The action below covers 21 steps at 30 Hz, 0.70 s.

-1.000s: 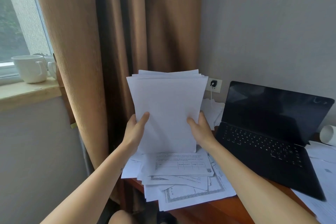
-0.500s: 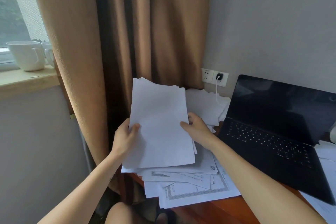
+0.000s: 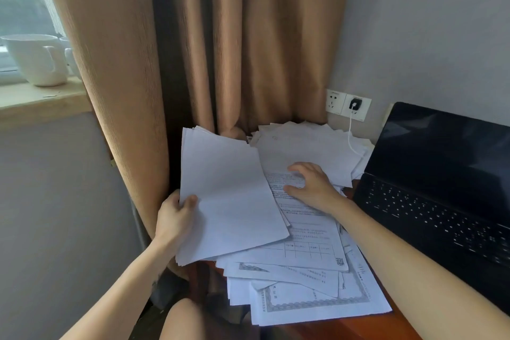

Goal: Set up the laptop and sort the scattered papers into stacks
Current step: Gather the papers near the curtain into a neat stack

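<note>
Firmly, sheaf point(image 3: 229, 196) in left hand point(image 3: 173, 219)

White mugs point(image 3: 37, 59) on windowsill point(image 3: 41, 99), tan curtain point(image 3: 248, 36), plugged wall socket point(image 3: 348, 104).

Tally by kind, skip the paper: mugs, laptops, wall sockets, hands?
Mugs: 2 (mug; second mug, partly behind the curtain)
Laptop: 1
Wall sockets: 2 (left socket; right socket, plug in it)
Hands: 2 (left hand, holding a paper sheaf; right hand)
Total: 7

Head camera looks down, close over desk point(image 3: 345, 331).
</note>
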Available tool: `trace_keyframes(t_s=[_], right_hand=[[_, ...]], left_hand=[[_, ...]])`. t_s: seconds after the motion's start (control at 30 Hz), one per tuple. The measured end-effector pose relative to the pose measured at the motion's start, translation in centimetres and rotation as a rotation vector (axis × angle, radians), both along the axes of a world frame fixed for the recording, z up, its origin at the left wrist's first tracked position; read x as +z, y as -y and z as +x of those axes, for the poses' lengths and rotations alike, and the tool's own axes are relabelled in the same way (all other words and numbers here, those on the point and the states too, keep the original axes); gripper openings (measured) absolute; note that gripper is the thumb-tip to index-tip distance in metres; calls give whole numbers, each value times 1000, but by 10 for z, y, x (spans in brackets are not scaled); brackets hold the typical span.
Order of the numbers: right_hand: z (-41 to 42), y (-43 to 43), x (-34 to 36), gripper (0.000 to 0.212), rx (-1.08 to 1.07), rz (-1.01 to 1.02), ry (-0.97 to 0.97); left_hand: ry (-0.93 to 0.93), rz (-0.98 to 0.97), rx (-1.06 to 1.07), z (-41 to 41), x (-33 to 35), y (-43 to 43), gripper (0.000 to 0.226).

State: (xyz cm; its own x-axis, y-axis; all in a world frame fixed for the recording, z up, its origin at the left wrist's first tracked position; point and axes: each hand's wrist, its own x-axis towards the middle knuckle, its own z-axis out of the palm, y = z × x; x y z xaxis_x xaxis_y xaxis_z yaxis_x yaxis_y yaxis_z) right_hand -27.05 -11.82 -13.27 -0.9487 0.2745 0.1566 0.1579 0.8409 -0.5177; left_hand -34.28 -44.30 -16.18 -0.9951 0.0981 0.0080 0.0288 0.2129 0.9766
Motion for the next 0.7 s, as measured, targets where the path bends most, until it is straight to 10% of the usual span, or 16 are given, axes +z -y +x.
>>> trace_keyframes(t_s=[0.17, 0.57, 0.7], right_hand=[[-14, -13, -3, 82, -14, 177, 209], [-44, -52, -20, 22, 168, 827, -19], [-46, -52, -18, 41, 140, 911, -97]], left_hand=[[27, 43, 36, 1, -6, 2, 12], [46, 42, 22, -11, -6, -3, 14], [32, 36, 34, -10, -5, -4, 13]])
